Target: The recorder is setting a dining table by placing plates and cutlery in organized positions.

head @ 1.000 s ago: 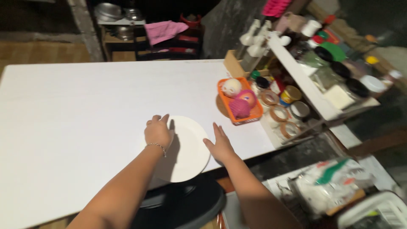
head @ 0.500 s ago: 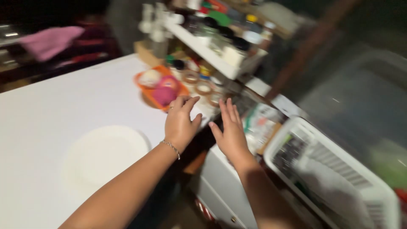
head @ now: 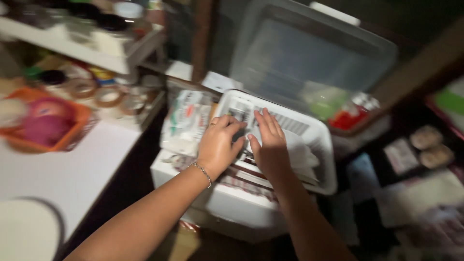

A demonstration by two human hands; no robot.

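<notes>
At the lower left of the frame we note the rim of a white plate (head: 24, 231) lying on the white table (head: 72, 174), well apart from both hands. Two bare forearms rise from the bottom edge toward the centre of the frame.

We find the left hand (head: 218, 145), with a thin bracelet (head: 202, 171) at the wrist and a ring on one finger, set over the near left part of a white plastic basket (head: 316, 145) at centre frame. Its fingers are loosely curled; the blur keeps us from telling whether they grip anything. The right hand (head: 270, 145) lies just beside it, open, fingers extended and spread flat over the basket's contents, which appear as pale folded or wrapped material that we cannot identify.

Just left of the basket we record a clear plastic bag (head: 186, 123) with pale contents and coloured markings. The basket rests on a white box-like unit (head: 232, 203) standing beside the table.

Farther back, at middle left, an orange basket (head: 72, 130) holds pink and pale round items. Behind it, rolls of tape (head: 107, 96) lie below a white shelf (head: 82, 48) of jars at the upper left. At the upper centre stands a large translucent container (head: 309, 53).
</notes>
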